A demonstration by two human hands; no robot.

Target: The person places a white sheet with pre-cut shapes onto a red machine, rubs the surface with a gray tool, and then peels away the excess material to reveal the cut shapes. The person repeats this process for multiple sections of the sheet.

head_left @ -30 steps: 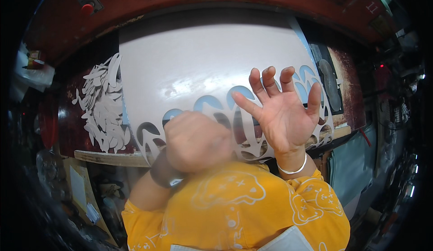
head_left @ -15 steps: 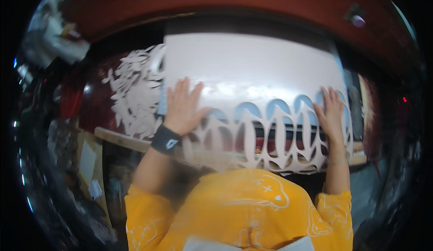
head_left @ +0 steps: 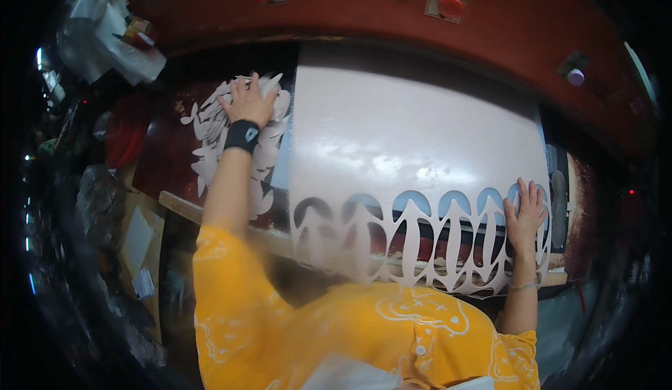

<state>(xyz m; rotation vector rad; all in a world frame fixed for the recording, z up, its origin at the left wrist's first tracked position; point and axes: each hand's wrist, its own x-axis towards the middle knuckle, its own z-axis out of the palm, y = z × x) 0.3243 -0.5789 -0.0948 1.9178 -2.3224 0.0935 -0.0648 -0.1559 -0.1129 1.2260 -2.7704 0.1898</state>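
A large pale pinkish-white sheet [head_left: 413, 124] lies over the work surface. Its near part is a lattice of cut-out holes [head_left: 415, 243] that droops over the wooden edge toward me. My right hand [head_left: 525, 215] rests with spread fingers on the right end of the row of holes. At the left, my left hand [head_left: 250, 103], with a black wristband, reaches onto a heap of pale cut-out pieces [head_left: 210, 134]. Its fingers are spread over the pieces, and none is gripped that I can see. Light blue board shows through several holes.
Behind the sheet runs a red machine beam [head_left: 350, 12] with red buttons [head_left: 451, 8] and a purple-tipped knob [head_left: 575, 76]. A wooden rail [head_left: 192, 213] borders the near side. White plastic bags [head_left: 112, 40] hang at the far left. Beside the rail stands a wooden board [head_left: 140, 250] with papers.
My left hand has left the sheet and moved left and away from me onto the heap of pieces. My right hand stays on the sheet's right end. The view has shifted.
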